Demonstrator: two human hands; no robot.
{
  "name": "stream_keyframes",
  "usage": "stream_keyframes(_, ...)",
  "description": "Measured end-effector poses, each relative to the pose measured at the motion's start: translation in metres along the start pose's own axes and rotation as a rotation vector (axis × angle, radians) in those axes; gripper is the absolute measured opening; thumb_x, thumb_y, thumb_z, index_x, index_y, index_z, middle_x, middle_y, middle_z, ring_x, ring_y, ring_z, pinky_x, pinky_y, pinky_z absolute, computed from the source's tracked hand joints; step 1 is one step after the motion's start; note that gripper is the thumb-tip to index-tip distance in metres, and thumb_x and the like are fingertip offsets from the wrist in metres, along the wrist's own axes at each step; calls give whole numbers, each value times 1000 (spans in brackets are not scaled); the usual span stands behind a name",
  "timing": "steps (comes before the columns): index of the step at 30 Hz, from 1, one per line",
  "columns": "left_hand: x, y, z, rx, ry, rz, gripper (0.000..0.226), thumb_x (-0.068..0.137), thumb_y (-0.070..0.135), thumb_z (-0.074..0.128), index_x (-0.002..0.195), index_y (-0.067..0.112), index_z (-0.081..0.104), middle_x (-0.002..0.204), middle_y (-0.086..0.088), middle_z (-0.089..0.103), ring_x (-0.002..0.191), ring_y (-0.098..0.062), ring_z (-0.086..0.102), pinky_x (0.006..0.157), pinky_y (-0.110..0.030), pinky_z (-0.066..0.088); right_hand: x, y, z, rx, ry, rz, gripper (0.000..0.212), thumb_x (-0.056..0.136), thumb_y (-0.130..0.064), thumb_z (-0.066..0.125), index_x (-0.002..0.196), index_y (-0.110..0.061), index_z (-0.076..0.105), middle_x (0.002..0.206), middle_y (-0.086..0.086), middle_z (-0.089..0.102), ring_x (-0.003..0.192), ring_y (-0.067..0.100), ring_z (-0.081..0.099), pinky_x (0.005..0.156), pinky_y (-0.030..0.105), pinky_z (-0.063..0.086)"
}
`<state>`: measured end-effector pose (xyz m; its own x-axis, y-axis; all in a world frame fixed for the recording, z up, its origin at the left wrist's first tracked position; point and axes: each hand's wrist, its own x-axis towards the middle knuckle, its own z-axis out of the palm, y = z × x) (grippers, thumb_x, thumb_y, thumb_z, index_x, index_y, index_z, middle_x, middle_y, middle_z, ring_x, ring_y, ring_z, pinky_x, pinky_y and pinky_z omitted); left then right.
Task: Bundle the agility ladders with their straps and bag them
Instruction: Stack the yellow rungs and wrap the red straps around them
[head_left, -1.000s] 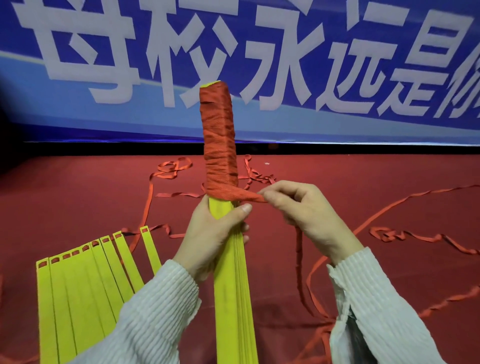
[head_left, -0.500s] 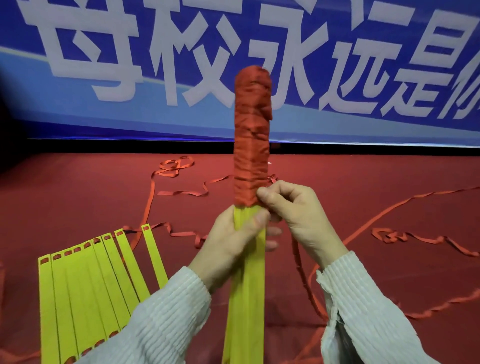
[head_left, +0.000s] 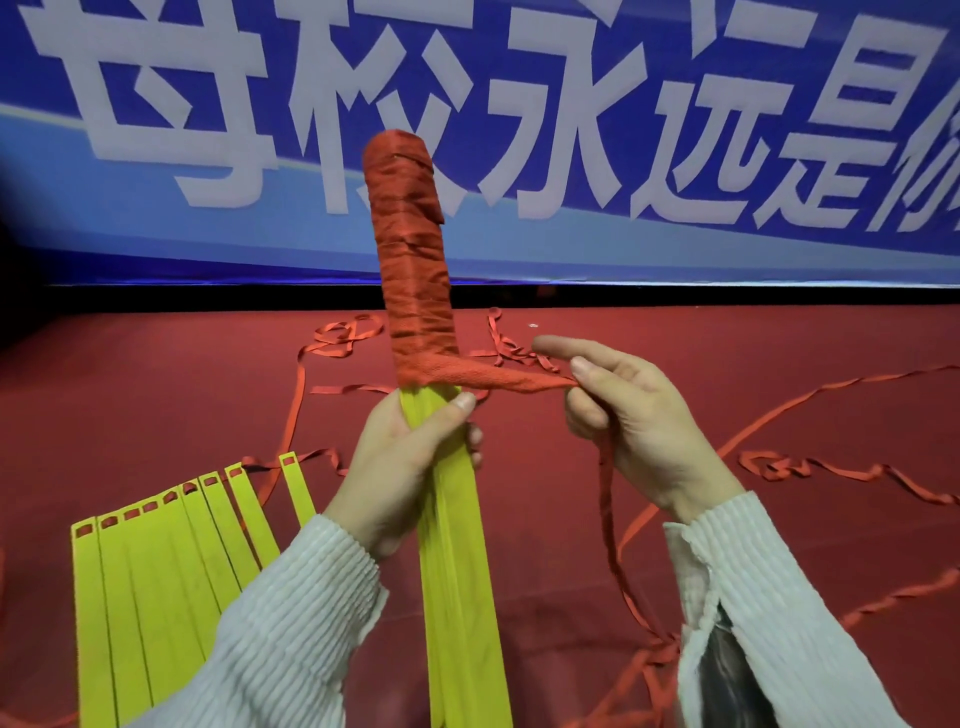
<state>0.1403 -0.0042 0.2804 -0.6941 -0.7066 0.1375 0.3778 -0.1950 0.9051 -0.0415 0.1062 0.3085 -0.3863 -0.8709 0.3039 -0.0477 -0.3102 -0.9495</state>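
Note:
A bundle of yellow ladder rungs (head_left: 457, 561) stands nearly upright in the middle, its upper half wound in red strap (head_left: 410, 249). My left hand (head_left: 410, 462) grips the yellow part just below the wrapping, thumb across the front. A taut stretch of strap (head_left: 509, 379) runs from the wrap's lower edge out to the right. My right hand (head_left: 628, 421) pinches that strap between thumb and fingers, index finger extended, and the loose strap drops from the hand toward the floor.
A second set of yellow rungs (head_left: 171, 571) lies fanned out at lower left on the red floor (head_left: 156, 395). Loose red strap (head_left: 831, 467) trails in loops at right and behind the bundle. A blue banner (head_left: 727, 130) with white characters fills the background.
My right hand has moved from against the bundle out to the right, pulling the strap taut across. The bundle has tilted slightly left in my left hand.

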Motion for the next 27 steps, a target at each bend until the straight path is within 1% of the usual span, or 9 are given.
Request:
stream_keyframes(3,0,-1,0,10,9,5,5,98,9,66,99,11,61,77,-13,60,67,-25,59,59,-31,56,-2,-2,7,-196,-23,-1,23,96,-24,62,106,-12,78,49,-12,36,48,8,27,52,26,19)
stream_keyframes(6,2,-2,1,-24,29,31,25,96,1,65,111,14,50,83,-7,64,69,-22,63,63,-36,58,-2,-6,11,-334,-17,-19,5,94,-6,70,94,-6,75,50,-17,51,45,-1,42,48,11,32)
stream_keyframes(9,2,-3,2,-42,34,54,33,94,0,68,115,16,49,88,-3,68,75,-21,68,66,-37,59,-1,-2,11,-324,12,-37,12,97,-9,66,91,-15,75,52,-8,42,45,7,32,46,19,22)
stream_keyframes(12,0,-2,2,-11,16,83,31,91,2,71,119,10,61,89,-4,70,77,-17,67,67,-30,58,1,0,10,-346,79,-109,13,98,-7,65,92,-13,74,60,-3,57,53,10,48,53,19,37)
stream_keyframes(15,-1,-1,2,-51,-20,62,46,83,2,81,125,6,62,93,-6,74,77,-18,70,66,-30,59,1,2,10,-346,150,-133,12,97,-9,68,87,-12,74,62,-10,57,54,4,45,55,19,35)
stream_keyframes(21,-4,-12,11,-116,-108,-42,47,96,42,69,125,5,68,112,-16,75,92,-29,72,85,-49,63,3,9,28,-189,71,-72,15,92,-17,73,79,-13,70,68,0,63,52,11,46,52,23,38)
stream_keyframes(23,-7,-17,20,-18,-127,-74,54,93,57,67,121,11,67,107,-8,76,83,-26,71,72,-45,64,2,11,32,-171,80,-51,22,85,-25,74,74,-9,65,61,-3,60,52,9,46,53,22,39)
stream_keyframes(25,-9,-21,25,48,-118,-60,41,81,45,78,106,16,65,82,-2,66,64,-18,60,52,-32,53,3,13,32,-156,43,-37,23,80,-26,78,74,-9,63,57,-7,55,47,7,42,49,20,35)
stream_keyframes(27,-7,-21,22,71,-63,-15,29,84,28,80,101,12,63,73,-1,55,60,-15,52,51,-28,46,4,11,26,-185,10,-46,18,81,-16,83,89,-12,68,68,-8,59,49,7,41,47,19,34)
